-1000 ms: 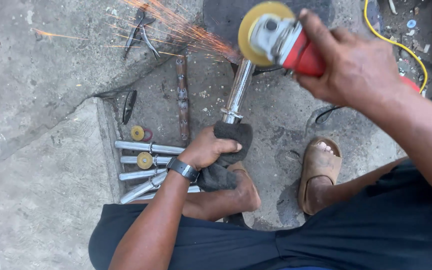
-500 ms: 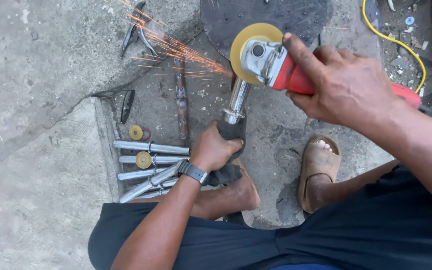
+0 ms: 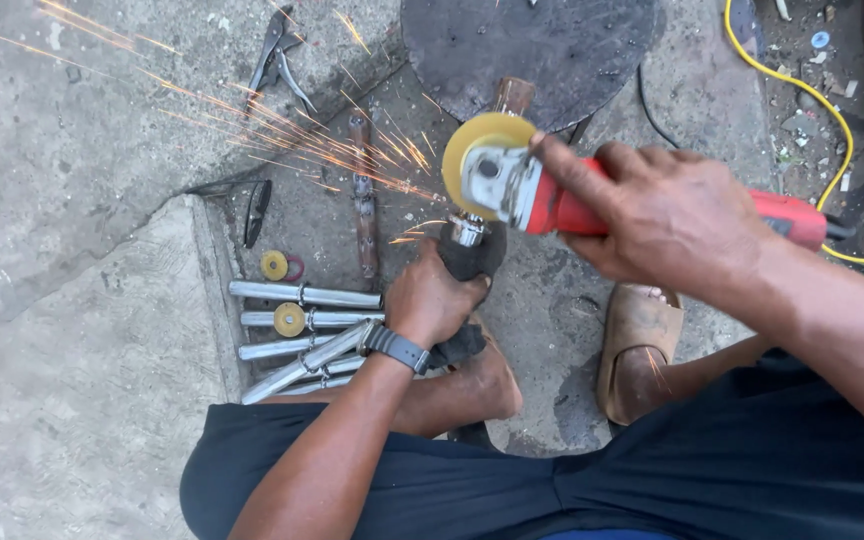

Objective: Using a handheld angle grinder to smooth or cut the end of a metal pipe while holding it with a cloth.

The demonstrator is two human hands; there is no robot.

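Observation:
My right hand (image 3: 667,215) grips a red angle grinder (image 3: 592,205) whose yellow disc (image 3: 472,160) presses on a shiny metal tube (image 3: 467,232). Orange sparks (image 3: 282,130) fly off to the upper left. My left hand (image 3: 430,300), with a dark watch on the wrist, clamps the tube through a black cloth (image 3: 472,255) just below the disc. Most of the tube is hidden by the grinder and cloth; a brown end (image 3: 512,95) shows above the disc.
Several cut steel tubes (image 3: 302,330) lie on the concrete to the left, with two small yellow discs (image 3: 275,265) among them. Locking pliers (image 3: 277,55), a rusty bar (image 3: 362,200), a dark round plate (image 3: 532,40) and a yellow cable (image 3: 802,90) lie around. My sandalled foot (image 3: 637,345) rests right.
The grinder has slid down the tube toward my left hand, so the exposed tube between disc and cloth is now very short. Sparks keep flying left.

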